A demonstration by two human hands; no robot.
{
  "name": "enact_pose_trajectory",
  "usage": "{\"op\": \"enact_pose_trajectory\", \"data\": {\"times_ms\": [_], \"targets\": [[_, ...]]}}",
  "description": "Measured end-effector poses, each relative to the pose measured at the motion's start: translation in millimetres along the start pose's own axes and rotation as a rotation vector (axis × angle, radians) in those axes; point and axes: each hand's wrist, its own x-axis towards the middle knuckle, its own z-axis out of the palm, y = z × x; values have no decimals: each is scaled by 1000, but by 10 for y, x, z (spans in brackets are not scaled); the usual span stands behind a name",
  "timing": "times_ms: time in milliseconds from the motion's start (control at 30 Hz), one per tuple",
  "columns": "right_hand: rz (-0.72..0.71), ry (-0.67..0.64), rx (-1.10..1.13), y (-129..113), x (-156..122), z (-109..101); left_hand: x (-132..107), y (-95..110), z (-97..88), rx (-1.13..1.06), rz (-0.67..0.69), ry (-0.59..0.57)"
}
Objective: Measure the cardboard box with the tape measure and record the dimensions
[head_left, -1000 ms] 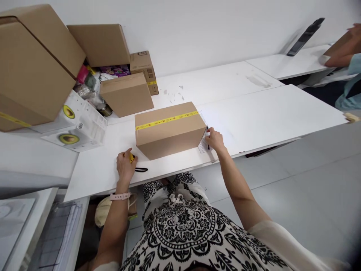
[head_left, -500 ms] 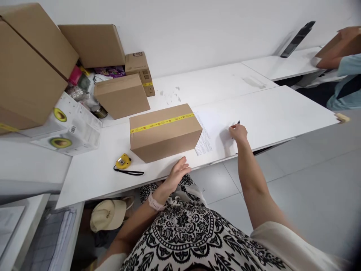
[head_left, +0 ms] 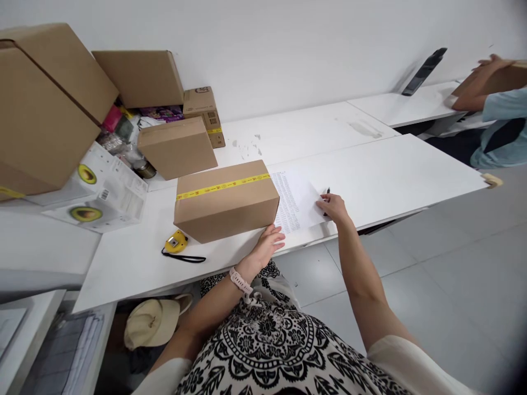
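1. Since half a second ago, right hand (head_left: 334, 207) is back left on the sheet (head_left: 298, 197), closed around a pen (head_left: 327, 191).
2. Left hand (head_left: 269, 242) lies open at the counter (head_left: 391, 170) edge, sheet at its 1 o'clock.
3. Sheet's long axis runs 11 to 5, beside the box (head_left: 224, 200); right hand is nearer.

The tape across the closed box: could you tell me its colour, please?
Yellow tape on the brown box, seen in the head view.

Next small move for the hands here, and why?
Probably slide the right hand left so the pen reaches the printed columns on the sheet. The pen tip sits at the sheet's blank right edge, while the left hand rests open by its near edge beside the taped box, apparently steadying it.
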Motion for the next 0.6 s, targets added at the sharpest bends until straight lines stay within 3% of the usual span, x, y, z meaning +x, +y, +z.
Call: {"op": "enact_pose_trajectory", "data": {"times_ms": [100, 200, 233, 300, 367, 433, 467, 533, 600], "targets": [[-80, 110, 58, -95, -114, -198, -194, 16, -4, 183, 177, 30], [-206, 408, 109, -246, -254, -610, -555, 179, -159, 470, 665, 161], [-240, 525, 148, -309, -301, -772, -681, 275, -261, 563, 857, 263], [-284, 713, 303, -461, -384, -1077, -887, 517, -531, 700, 1172, 579], [-352, 790, 554, -656, -452, -1285, -994, 771, -841, 889, 1393, 868], [-436, 707, 791, -894, -515, -1332, -992, 954, -1116, 1124, 1360, 942], [-466, 627, 880, -1024, -548, -1288, -961, 1001, -1217, 1206, 1314, 914], [-474, 446, 987, -1283, -619, -1081, -875, 996, -1323, 1297, 1241, 845], [-424, 265, 1028, -1515, -686, -772, -805, 902, -1311, 1315, 1244, 816]]}}
